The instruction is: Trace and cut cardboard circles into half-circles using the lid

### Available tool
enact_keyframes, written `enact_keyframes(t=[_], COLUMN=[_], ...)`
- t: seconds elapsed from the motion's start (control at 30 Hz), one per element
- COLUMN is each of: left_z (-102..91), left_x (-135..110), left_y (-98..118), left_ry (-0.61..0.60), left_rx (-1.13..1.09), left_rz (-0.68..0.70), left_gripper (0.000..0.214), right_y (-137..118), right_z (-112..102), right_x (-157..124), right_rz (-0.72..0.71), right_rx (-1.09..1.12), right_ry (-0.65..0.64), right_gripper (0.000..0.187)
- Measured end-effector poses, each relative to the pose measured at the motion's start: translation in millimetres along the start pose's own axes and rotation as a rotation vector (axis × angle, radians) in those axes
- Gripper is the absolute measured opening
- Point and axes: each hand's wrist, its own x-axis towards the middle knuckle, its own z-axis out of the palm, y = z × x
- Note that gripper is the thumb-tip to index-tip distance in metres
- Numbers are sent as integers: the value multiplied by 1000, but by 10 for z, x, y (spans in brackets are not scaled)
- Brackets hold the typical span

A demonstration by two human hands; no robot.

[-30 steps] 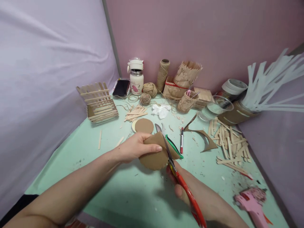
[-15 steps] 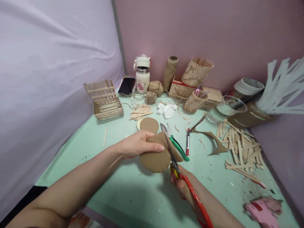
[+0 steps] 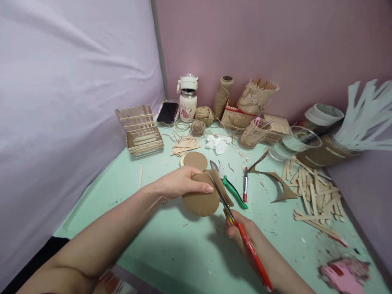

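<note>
My left hand (image 3: 186, 183) pinches a piece of brown cardboard (image 3: 202, 204) by its upper part, thumb on top. The lower edge of the cardboard is rounded, while a straighter flap sticks out at the right. Red-handled scissors (image 3: 249, 245) are in my right hand (image 3: 240, 228), their blades lying along the cardboard's right side with the flap beyond them. Behind my left hand lies a round cardboard disc (image 3: 195, 161) on a pale round piece. Green-handled pruning shears (image 3: 234, 192) rest just past the scissors' blades.
A red-and-white marker (image 3: 245, 185) and a curved cardboard offcut (image 3: 280, 185) lie to the right, before a pile of craft sticks (image 3: 315, 192). A pink glue gun (image 3: 343, 275) sits near right. Along the back stand a white bottle (image 3: 188, 104), twine balls (image 3: 204, 116) and a glass bowl (image 3: 294, 143).
The scissors' blades have come closer together on the cardboard, and their handles have drawn together. The whole view has shifted slightly, so things sit a little further right.
</note>
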Motion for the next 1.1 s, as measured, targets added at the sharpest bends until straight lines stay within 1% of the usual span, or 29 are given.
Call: enact_keyframes(t=[0.1, 0.2, 0.3, 0.43, 0.53, 0.67, 0.8, 0.93, 1.03, 1.1], left_z=[74, 144, 164, 144, 146, 173, 196, 206, 207, 207], left_x=[46, 82, 86, 52, 26, 7, 1, 9, 23, 27], left_y=[-28, -65, -78, -45, -20, -8, -5, -27, -52, -59], left_ry=[73, 158, 204, 220, 210, 175, 143, 124, 131, 128], left_rx=[-157, -242, -209, -91, -2, 65, 68, 70, 60, 49], left_rz=[46, 90, 96, 79, 67, 68, 50, 38, 40, 39], left_gripper=[38, 41, 41, 38, 38, 38, 37, 36, 35, 34], right_y=[59, 57, 36, 38, 38, 13, -30, -70, -90, -105], right_z=[16, 15, 7, 10, 21, 8, -46, -100, -116, -115], right_x=[47, 52, 38, 31, 9, -56, -118, -157, -178, -188], right_rz=[-61, -102, -132, -183, -220, -260, -297, -269, -257, -252], right_rx=[-8, -49, -51, -57, -71, -119, -193, -223, -233, -223], right_ry=[82, 110, 95, 45, 13, -36, -87, -127, -115, -133], right_gripper=[44, 42, 46, 57, 63, 63, 57, 49, 43, 41])
